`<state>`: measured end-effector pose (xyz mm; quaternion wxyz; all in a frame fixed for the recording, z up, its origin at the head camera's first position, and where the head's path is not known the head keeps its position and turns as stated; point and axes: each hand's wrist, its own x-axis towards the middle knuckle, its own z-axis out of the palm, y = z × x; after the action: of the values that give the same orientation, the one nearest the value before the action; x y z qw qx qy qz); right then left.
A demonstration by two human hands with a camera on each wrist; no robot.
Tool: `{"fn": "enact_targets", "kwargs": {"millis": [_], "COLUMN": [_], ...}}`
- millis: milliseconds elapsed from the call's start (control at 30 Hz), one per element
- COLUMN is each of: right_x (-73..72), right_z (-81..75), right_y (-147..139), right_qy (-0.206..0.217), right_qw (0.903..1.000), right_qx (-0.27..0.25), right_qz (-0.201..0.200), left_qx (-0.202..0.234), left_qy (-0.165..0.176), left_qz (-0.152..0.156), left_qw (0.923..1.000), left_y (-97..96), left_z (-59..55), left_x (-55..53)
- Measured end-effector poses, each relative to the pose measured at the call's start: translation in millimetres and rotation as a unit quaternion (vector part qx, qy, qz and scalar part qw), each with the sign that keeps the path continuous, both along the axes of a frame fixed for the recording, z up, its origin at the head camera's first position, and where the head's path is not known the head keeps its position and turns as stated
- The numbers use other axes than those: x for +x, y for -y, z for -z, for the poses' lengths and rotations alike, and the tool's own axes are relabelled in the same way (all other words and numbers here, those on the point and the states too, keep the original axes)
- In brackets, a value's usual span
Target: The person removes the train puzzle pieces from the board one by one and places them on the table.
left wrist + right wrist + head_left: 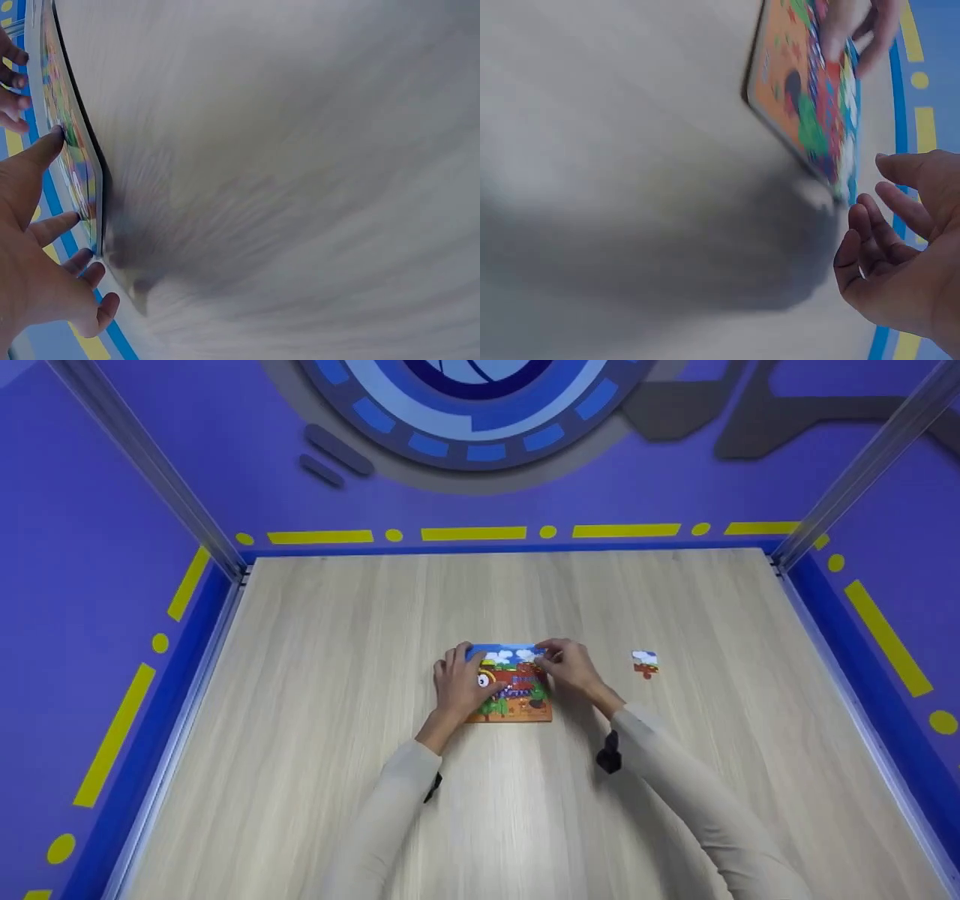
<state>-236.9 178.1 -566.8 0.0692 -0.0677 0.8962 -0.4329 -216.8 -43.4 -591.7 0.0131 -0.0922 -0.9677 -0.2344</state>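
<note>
A colorful jigsaw puzzle in a flat tray lies on the table, with white clouds, a red figure with a big eye and green plants on orange ground. My left hand spans its left side; the thumb and a finger touch the picture and the other fingers lie by the far left corner. At the far right corner is my right hand, thumb and index finger close to the puzzle. The right wrist view shows this hand with loosely bent fingers, a gap between thumb and index, and no piece visible there.
Loose puzzle pieces, white and red, lie on the table to the right of my right hand. The wooden tabletop is bounded by blue-purple walls with yellow marks and metal corner posts.
</note>
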Motion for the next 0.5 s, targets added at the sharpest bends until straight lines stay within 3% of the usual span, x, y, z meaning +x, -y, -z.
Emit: {"fn": "enact_targets", "kwargs": {"millis": [233, 500], "right_x": [-4.2, -7.9], "right_z": [2.7, 0.9], "right_y": [27, 40], "right_qy": [0.046, 0.055], "right_qw": [0.998, 0.9982], "right_qx": [0.041, 0.022], "right_qz": [-0.015, -0.01], "left_qx": [-0.039, -0.057], "left_qy": [0.0, -0.028], "left_qz": [0.01, 0.006], "left_qw": [0.9992, 0.998], "left_y": [-2.4, -0.2], "left_z": [-1.1, 0.6], "left_x": [-2.2, -3.3]}}
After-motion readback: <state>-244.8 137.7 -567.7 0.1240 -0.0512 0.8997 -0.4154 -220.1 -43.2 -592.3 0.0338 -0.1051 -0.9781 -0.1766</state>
